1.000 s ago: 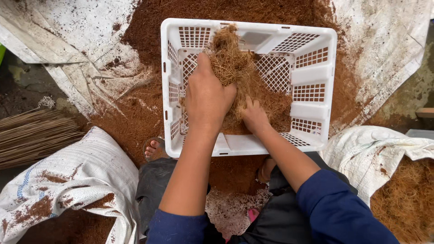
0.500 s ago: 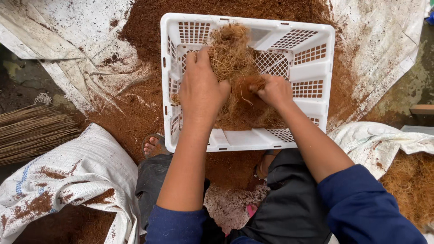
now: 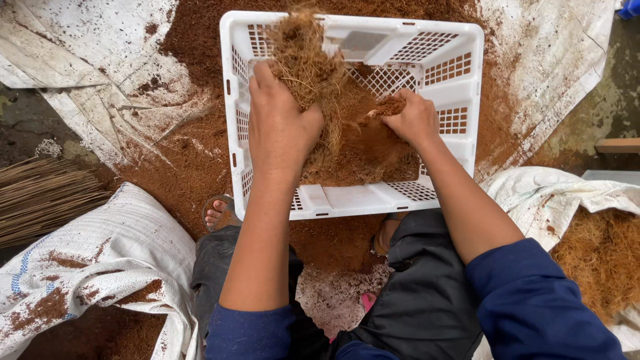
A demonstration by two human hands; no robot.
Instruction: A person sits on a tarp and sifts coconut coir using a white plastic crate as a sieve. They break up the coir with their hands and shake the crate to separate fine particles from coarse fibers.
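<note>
— Both hands are squeezing stuff, right?

— Yes. Her left hand (image 3: 280,130) is closed around a big tuft of brown stringy fibre (image 3: 308,63). It sticks up past the far rim of the white plastic basket (image 3: 460,40).

— And the other one?

— That right hand (image 3: 415,120) is pinched shut on a small clump of reddish-brown crumbs (image 3: 387,107).

— Where is the rest of the fibre?

— It sits in a heap inside the basket, under both hands and touching them.

— What is under the basket?

— Lots of brown powder (image 3: 193,167), spread over white woven sheets (image 3: 80,40).

— What else is around?

— A white sack (image 3: 113,240) with brown powder on it lies near the left arm. Dry thin sticks (image 3: 40,193) lie bundled at the left edge. More pale fibre (image 3: 600,260) is piled on the right. Bare toes (image 3: 217,215) peek out just beside the basket's near corner.
</note>
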